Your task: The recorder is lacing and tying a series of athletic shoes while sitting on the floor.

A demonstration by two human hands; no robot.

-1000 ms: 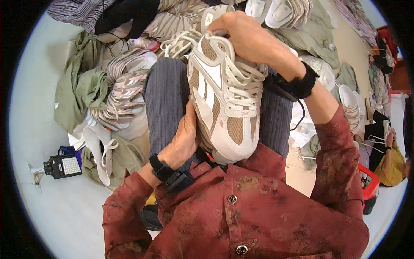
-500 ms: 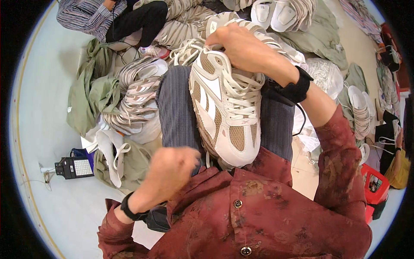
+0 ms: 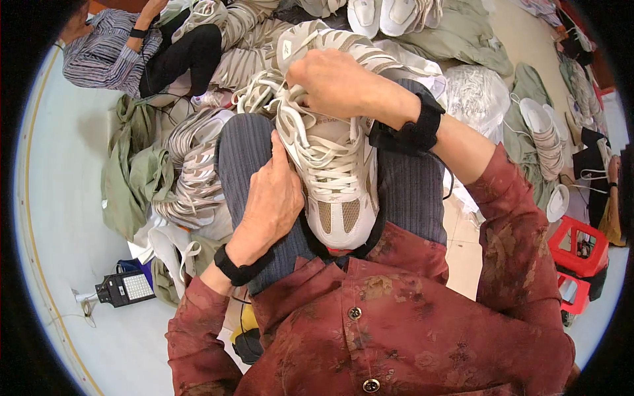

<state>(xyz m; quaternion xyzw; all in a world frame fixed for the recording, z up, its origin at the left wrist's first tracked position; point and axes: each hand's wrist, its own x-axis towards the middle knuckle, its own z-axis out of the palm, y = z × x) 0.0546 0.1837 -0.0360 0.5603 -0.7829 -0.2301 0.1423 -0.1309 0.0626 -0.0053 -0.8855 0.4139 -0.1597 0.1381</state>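
1. Filling the nearest part of the view is the person's dark-red patterned shirt [image 3: 396, 317]; beyond it, grey ribbed trousers [image 3: 411, 198] form the lap that serves as the work surface.
2. On this lap, between the thighs, lies the shoe [image 3: 340, 218], beige and white with brown mesh, its toe toward the shirt and its laces crossed over the top.
3. The left hand [image 3: 272, 201] lies along the shoe's left side, index finger extended away from the body; its other fingers are partly hidden, so I cannot tell whether it grips.
4. The right hand [image 3: 333, 86] is curled closed on the shoe's far end, at the opening.
5. Pale tiled floor [image 3: 464, 261] shows beside the right thigh; farther right are red plastic frames [image 3: 578, 247].
6. To the left, a black lamp [image 3: 125, 289] with a pale panel stands apart from the legs.
7. Beyond the left knee, shoe uppers [image 3: 191, 168] lie stacked beside green cloth [image 3: 135, 181].
8. Past the right knee sit a clear bag [image 3: 477, 99] of white stuff and a stack of soles [image 3: 545, 135].
9. Farthest off, a co-worker in a striped top [image 3: 109, 59] sits at upper left, near more heaped uppers.
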